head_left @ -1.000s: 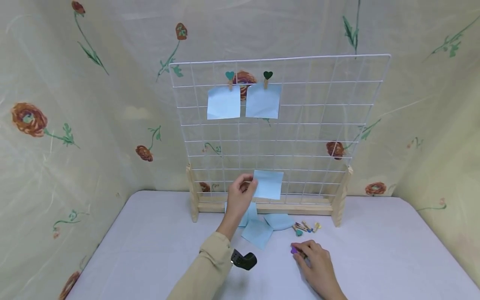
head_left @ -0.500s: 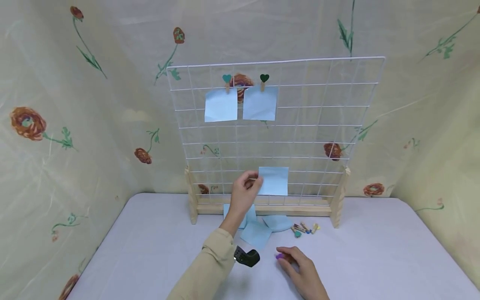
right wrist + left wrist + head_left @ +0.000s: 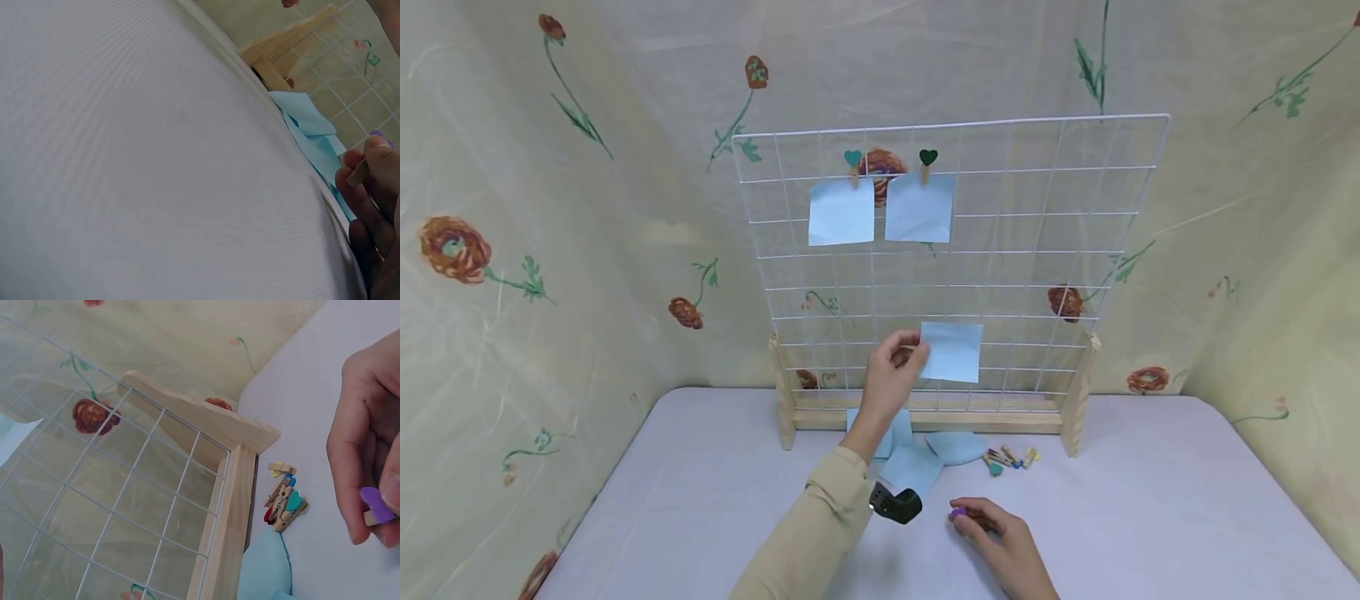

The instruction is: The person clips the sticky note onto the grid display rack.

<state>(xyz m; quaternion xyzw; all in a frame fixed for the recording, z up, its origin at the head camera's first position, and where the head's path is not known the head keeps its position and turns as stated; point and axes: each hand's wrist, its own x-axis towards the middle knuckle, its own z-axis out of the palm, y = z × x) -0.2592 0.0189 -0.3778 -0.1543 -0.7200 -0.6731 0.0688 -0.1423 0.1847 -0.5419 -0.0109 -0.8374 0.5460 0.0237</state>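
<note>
My left hand pinches a light blue paper square by its left edge, holding it upright in front of the lower rows of a white wire grid. Low over the table, my right hand grips a small wooden clothespin with a purple heart on it. Near the top of the grid hang two blue paper squares, the left one under a teal heart clothespin, the right one under a dark green heart clothespin.
The grid stands in a wooden base on a white-covered table. Several loose blue papers lie before it, beside a small pile of clothespins. A black device shows by the left sleeve. Flowered cloth hangs behind.
My left hand has moved the blue paper to the right and slightly up. My right hand, with the purple-heart clothespin, has come left, away from the clothespin pile.
</note>
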